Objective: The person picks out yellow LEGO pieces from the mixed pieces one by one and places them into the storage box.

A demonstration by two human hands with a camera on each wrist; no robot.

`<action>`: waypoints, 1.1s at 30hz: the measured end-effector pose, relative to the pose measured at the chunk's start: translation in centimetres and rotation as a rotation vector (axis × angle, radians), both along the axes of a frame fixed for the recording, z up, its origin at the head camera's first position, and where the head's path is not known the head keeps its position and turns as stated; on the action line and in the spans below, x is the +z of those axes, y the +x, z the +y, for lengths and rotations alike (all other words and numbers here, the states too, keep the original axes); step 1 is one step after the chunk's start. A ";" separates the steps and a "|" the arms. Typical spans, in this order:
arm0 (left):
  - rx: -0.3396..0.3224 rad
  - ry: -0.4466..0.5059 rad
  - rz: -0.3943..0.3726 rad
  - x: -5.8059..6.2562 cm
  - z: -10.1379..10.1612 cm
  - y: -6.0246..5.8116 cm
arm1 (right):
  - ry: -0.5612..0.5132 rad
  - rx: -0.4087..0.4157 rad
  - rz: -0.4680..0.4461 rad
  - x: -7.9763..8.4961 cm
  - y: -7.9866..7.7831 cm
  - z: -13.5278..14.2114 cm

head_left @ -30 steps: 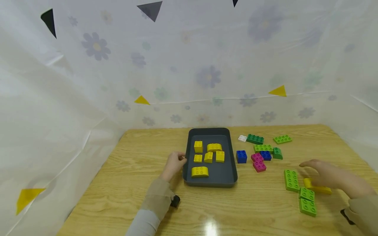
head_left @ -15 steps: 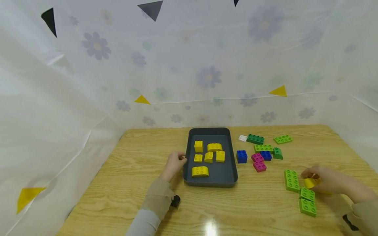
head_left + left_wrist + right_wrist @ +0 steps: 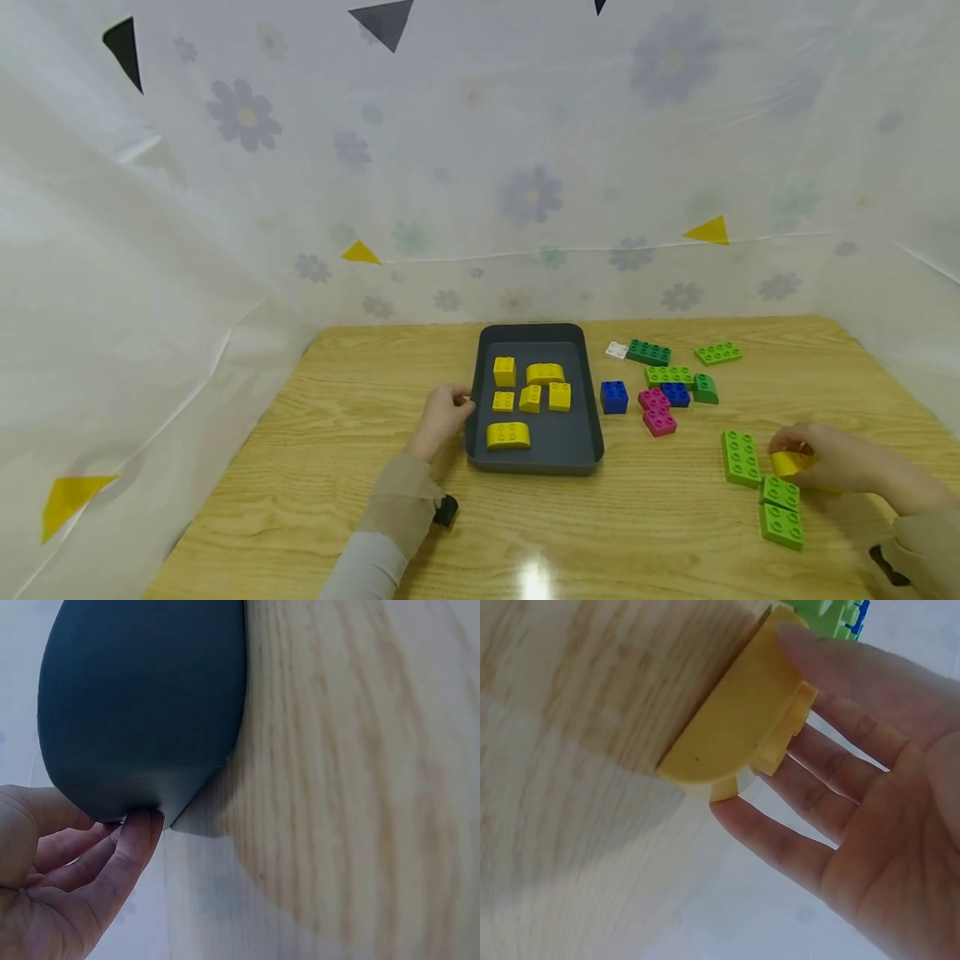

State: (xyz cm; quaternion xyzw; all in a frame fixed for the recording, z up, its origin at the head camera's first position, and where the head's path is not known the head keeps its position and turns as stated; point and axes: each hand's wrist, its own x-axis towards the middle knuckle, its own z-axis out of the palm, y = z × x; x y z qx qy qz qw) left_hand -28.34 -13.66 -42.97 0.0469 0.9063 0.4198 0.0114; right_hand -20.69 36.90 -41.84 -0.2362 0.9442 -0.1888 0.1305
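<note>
My left hand [image 3: 442, 417] holds the left rim of a dark grey tray [image 3: 573, 462]; the left wrist view has its thumb and fingertips on the tray's edge [image 3: 142, 712]. Inside the tray lie several yellow toy bricks [image 3: 507, 436]. At the right of the table, my right hand [image 3: 832, 458] grips a yellow rounded toy brick [image 3: 787, 463], partly hidden by the fingers in the head view. Up close, the right wrist view has the thumb on one end of this brick [image 3: 735, 712], which rests on the table, with the fingers along its studded side.
Light green bricks [image 3: 741, 458] stand just left of my right hand. Farther back are blue [image 3: 614, 397], pink [image 3: 658, 421], dark green [image 3: 649, 352] and white bricks [image 3: 617, 350]. A flowered plastic sheet [image 3: 525, 167] hangs behind the wooden table [image 3: 337, 367].
My right hand has lowered, and its fingers have closed around the yellow rounded brick, which it hovered over a second ago. The left hand and the tray stay in place.
</note>
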 end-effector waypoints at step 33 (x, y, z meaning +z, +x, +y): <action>-0.024 0.028 -0.007 0.3 0.0 0.2 | -0.050 -0.046 0.226 8.7 -3.7 -8.8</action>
